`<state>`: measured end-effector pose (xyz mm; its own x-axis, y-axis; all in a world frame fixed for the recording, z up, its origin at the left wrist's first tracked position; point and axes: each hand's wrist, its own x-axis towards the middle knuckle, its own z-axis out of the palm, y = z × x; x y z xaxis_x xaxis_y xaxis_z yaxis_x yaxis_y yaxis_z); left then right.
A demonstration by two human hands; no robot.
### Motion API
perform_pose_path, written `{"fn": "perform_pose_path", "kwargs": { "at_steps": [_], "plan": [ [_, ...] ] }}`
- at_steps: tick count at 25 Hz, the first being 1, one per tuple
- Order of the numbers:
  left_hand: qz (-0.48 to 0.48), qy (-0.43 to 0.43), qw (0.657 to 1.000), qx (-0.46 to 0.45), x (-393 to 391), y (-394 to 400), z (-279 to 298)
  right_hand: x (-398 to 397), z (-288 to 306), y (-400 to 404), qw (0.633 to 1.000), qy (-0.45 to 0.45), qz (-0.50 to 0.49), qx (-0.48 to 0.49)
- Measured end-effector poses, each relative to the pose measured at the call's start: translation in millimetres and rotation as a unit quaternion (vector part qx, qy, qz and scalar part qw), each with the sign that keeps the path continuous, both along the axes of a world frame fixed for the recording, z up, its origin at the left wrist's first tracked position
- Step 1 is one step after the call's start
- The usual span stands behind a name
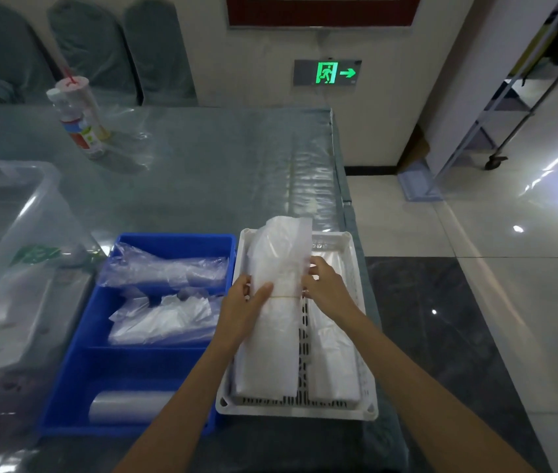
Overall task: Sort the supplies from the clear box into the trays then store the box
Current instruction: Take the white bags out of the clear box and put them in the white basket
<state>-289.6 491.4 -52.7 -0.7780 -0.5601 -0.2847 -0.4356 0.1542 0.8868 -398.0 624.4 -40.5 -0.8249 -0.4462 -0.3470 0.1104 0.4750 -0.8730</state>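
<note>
A long white bundle of plastic bags [272,336], bound by a rubber band, lies in the left half of the white slotted tray [368,409]. My left hand [241,302] grips its left side at the band, thumb laid over the top. At the bundle's right edge my right hand [323,285] pinches the plastic. A second white bundle [334,353] lies beside it in the tray. The blue divided tray [66,397] to the left holds clear bag packs [165,268] and a roll [127,406]. The clear box [15,213] stands at far left with supplies inside.
A drink cup and a bottle [78,121] stand at the back left of the plastic-covered table. The table's right edge [347,199] runs just past the white tray, with tiled floor beyond. A wheeled metal rack [496,131] stands at the right.
</note>
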Motion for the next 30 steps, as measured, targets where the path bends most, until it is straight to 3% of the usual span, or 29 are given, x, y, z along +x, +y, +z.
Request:
{"fn": "perform_pose_path", "kwargs": {
  "at_steps": [4,8,16,21,30],
  "plan": [
    [0.005,-0.023,1.0,-0.001,-1.9,1.7,-24.8,10.4,-20.9,10.8,0.999,0.004,0.01,0.051],
    [0.003,-0.045,0.998,-0.033,-3.9,6.1,-40.6,23.0,-43.7,24.2,0.993,0.074,-0.002,0.092],
    [-0.073,-0.032,0.989,-0.124,-9.3,11.0,-48.3,50.6,-78.8,31.5,0.973,0.136,-0.037,0.18],
    [-0.109,-0.047,0.983,-0.141,-10.8,7.4,-48.4,55.7,-85.7,28.8,0.967,0.171,-0.054,0.179],
    [-0.08,-0.043,0.993,-0.074,-14.0,5.7,-43.7,49.8,-55.4,36.3,0.97,0.168,-0.15,0.089]
  ]
}}
